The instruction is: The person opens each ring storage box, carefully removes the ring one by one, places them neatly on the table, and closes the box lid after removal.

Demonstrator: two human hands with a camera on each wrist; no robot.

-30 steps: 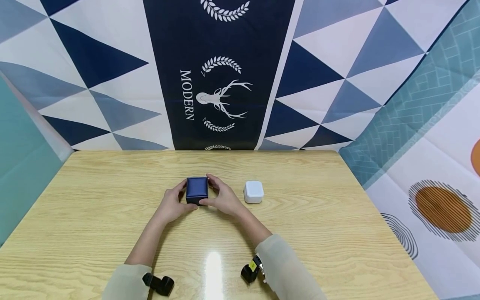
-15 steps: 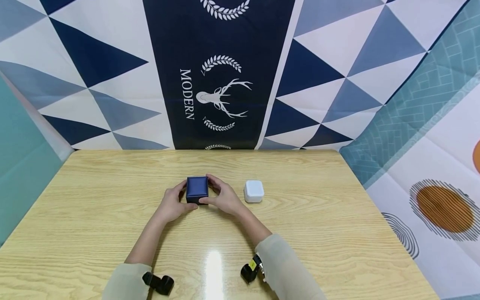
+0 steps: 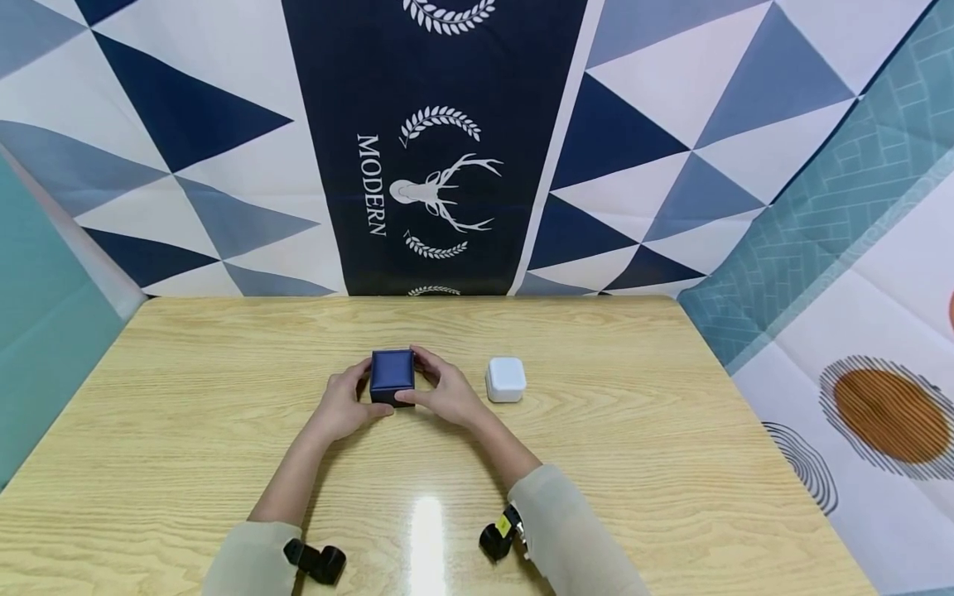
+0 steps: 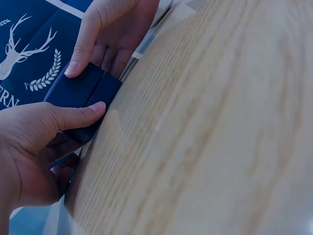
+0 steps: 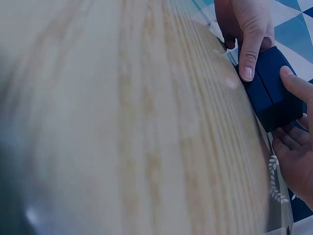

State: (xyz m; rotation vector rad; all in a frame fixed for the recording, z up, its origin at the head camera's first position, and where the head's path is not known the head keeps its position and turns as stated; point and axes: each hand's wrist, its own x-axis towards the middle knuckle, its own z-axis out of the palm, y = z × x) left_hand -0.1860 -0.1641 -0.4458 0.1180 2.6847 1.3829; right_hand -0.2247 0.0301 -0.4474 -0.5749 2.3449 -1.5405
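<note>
A small dark blue jewelry box with a square, padded-looking top sits on the wooden table, its lid closed. In the head view my left hand grips its left side and my right hand its right side. The left wrist view shows a seam around the box; my left thumb presses the part below it, near the tabletop. Above the seam, my right thumb lies against the lid, plain in the right wrist view of the box. Fingers of both hands reach behind the box and are partly hidden.
To the right of the box stands a white rounded cube. The wooden table ends at a patterned cloth backdrop just behind. Black wrist cameras sit on both sleeves, and a bright light reflection lies near the front.
Both hands keep the same grip on the jewelry box, which stays in place. Only the head view shifts very slightly.
</note>
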